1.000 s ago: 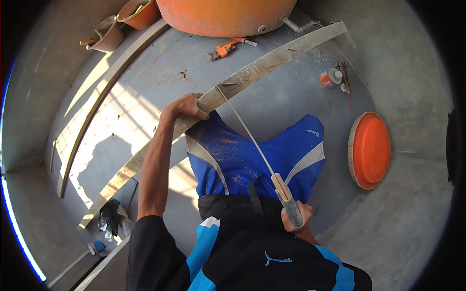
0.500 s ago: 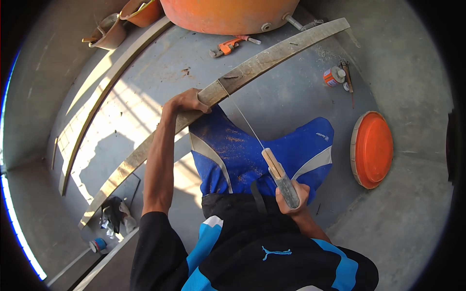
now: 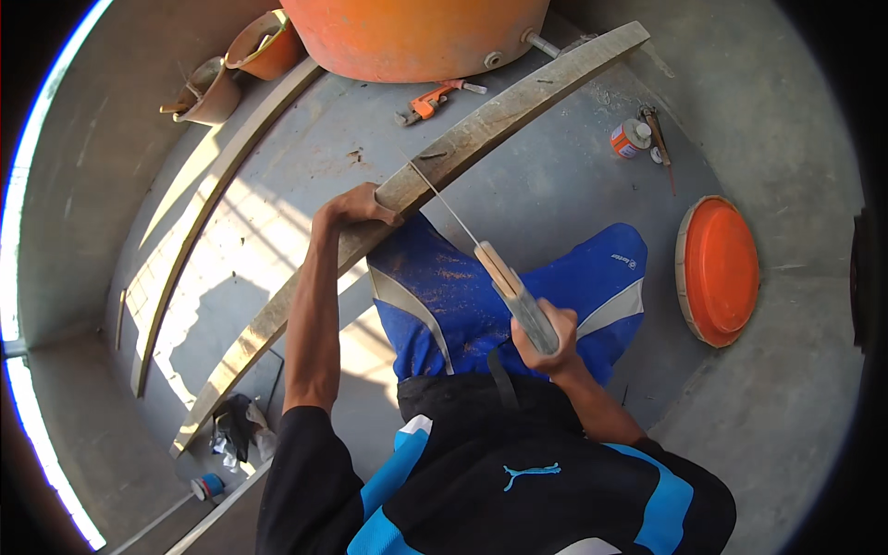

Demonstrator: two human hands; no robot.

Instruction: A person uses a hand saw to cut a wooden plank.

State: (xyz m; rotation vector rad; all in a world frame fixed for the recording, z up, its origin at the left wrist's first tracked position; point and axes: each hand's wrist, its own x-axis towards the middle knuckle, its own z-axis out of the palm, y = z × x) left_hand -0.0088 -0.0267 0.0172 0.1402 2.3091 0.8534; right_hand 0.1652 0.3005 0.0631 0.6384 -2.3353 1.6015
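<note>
A long wooden board (image 3: pixel 499 118) runs diagonally from lower left to upper right, across my left knee in blue trousers (image 3: pixel 412 287). My left hand (image 3: pixel 365 205) is closed on the board just left of a saw cut, thumb along its near edge. The saw's thin blade (image 3: pixel 449 208) rests across the board near a small dark piece or mark on its top. My right hand (image 3: pixel 546 338) grips the saw's handle (image 3: pixel 504 277), made of pale wood and a worn grey part, above my right thigh. Sawdust lies on the blue cloth.
A large orange tank (image 3: pixel 407 37) stands ahead, near an orange pipe wrench (image 3: pixel 424 106). Two buckets (image 3: pixel 259 46) and another board (image 3: pixel 213 185) lie left. A can (image 3: pixel 629 139) and orange lid (image 3: pixel 726 273) are right. A dark bag (image 3: pixel 236 425) lies lower left. Concrete walls (image 3: pixel 777 139) enclose the floor.
My right hand and the saw handle have moved up and forward toward the board, shortening the visible blade below it. My left hand still holds the board; the view has shifted slightly.
</note>
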